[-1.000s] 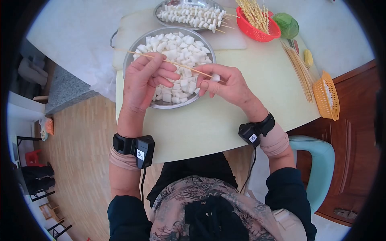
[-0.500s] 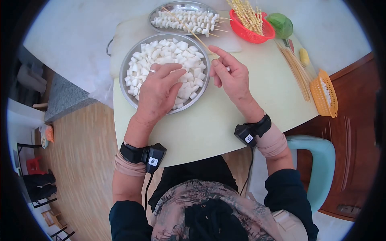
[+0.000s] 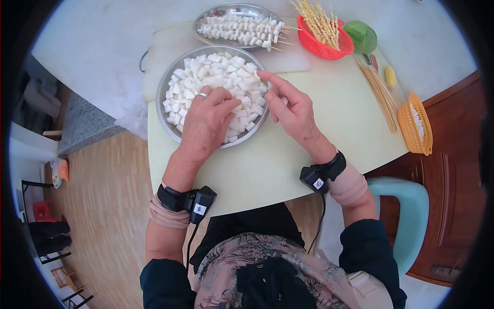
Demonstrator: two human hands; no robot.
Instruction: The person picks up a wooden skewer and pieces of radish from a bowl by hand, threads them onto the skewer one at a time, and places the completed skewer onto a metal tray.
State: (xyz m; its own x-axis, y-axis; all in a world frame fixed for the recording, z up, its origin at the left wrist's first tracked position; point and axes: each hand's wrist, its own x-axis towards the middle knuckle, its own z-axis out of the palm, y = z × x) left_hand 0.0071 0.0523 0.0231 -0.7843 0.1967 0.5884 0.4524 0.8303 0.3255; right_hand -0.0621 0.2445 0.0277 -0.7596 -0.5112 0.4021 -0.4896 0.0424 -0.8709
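A round steel bowl is heaped with white cut food chunks. Over its near part, my left hand is closed in a pinch on a white chunk. My right hand is at the bowl's right rim, thumb and fingers closed around a thin wooden skewer. Little of that skewer shows, as it points toward the left hand. Behind the bowl, an oval steel tray carries several skewers threaded with white chunks.
At the back right stand a red basket with threaded sticks and a green cabbage. Bare skewers lie on the right beside a yellow corn-like piece and a yellow basket. A white cutting board lies under the tray.
My left hand has closed on a white chunk. My right hand has turned the skewer from pointing up and away to pointing toward the left hand, above the bowl.
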